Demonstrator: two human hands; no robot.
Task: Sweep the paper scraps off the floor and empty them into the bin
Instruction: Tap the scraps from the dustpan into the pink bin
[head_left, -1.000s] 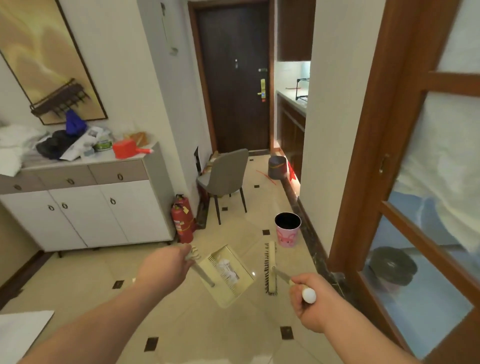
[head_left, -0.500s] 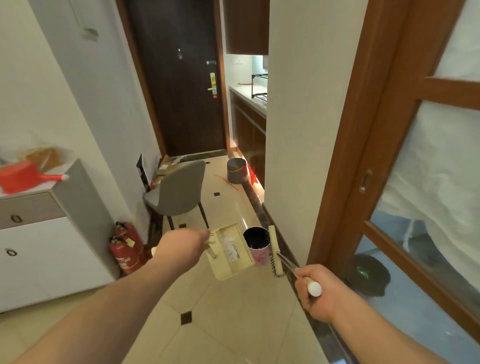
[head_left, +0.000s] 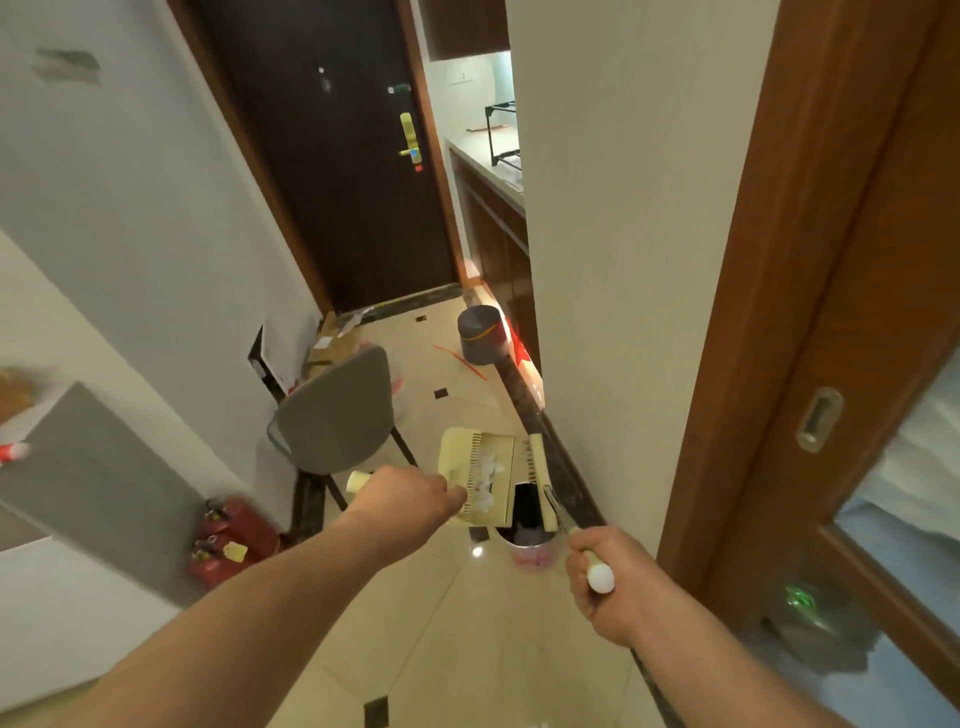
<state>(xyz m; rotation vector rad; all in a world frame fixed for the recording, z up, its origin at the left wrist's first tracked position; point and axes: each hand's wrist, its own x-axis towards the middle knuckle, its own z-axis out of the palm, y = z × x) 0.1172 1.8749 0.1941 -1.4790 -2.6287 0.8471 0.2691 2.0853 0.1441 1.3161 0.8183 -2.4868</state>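
Left hand (head_left: 402, 496) wraps its grip round the handle of the pale yellow dustpan (head_left: 475, 480), pan tilted up over the pink bin (head_left: 530, 551). White paper scraps (head_left: 488, 475) sit inside the pan against its comb edge. Right hand (head_left: 615, 584) grips the white-ended handle of the brush (head_left: 540, 480), fingers curled tight; brush head stands upright just beside the pan, over the bin's right rim. Bin stands on the tiled floor (head_left: 415, 649) near the wall skirting. Grey chair (head_left: 337, 410) and red fire extinguishers (head_left: 228, 540) to the left, grey bin (head_left: 480, 335) further down the hall.
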